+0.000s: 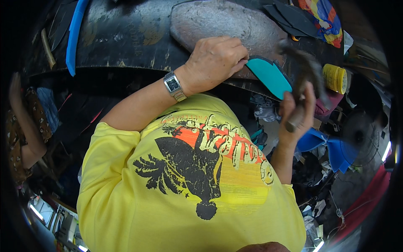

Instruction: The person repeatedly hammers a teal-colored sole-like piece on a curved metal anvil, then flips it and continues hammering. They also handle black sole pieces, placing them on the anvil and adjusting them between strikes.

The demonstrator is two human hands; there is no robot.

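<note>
My left hand [216,61], a watch at its wrist, is closed with the fingertips pinched on the near left end of a teal sole-shaped piece [268,77] with a dark edge. This piece lies across the near right side of a grey, worn stone slab [226,25]. To its right, my right hand [299,111] is wrapped round the handle of a hammer [296,118]. The hammer's upper part is smeared by motion and is raised beside the sole piece's right edge.
The slab rests on a dark worktable [126,38]. A blue strip [75,38] lies left; black sole-shaped pieces [294,19] lie far right. A yellow tub [334,79] stands right, above a fan [360,136]. Another person's arm [29,122] shows at far left.
</note>
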